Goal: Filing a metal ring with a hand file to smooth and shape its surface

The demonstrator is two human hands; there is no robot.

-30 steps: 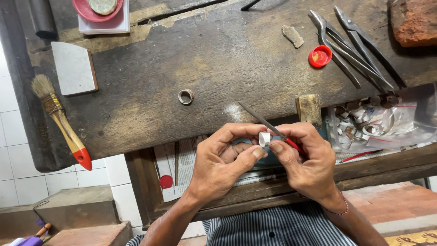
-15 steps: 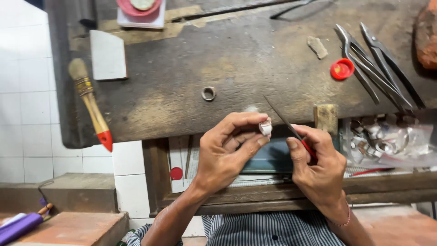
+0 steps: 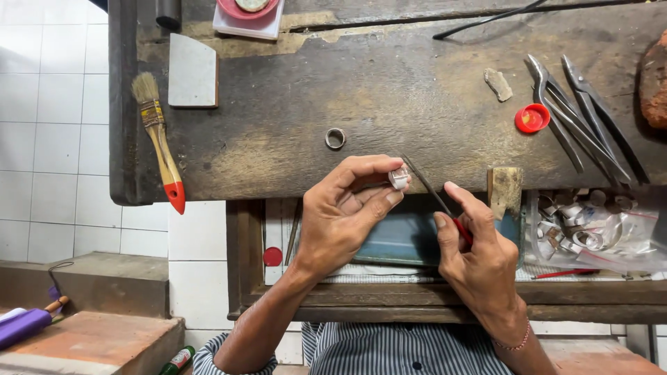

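Observation:
My left hand (image 3: 347,212) pinches a small silvery ring-like piece (image 3: 399,178) between thumb and fingers at the front edge of the worn wooden bench (image 3: 389,90). A thin needle file with a red handle (image 3: 434,198) is gripped in my right hand (image 3: 479,260), its tip angled up toward the silvery piece. The two hands are a little apart. A loose metal ring (image 3: 335,138) lies on the bench just above my left hand.
A paintbrush with a red-tipped handle (image 3: 158,142) hangs over the bench's left edge. Pliers and shears (image 3: 580,118) lie at the right beside a red cap (image 3: 532,118). A bag of silver strips (image 3: 590,229) sits lower right. A grey block (image 3: 192,71) rests upper left.
My hands have drawn apart: the right hand with the file pulled away to the right from the silvery piece. The camera view shifted, so the bench appears further right.

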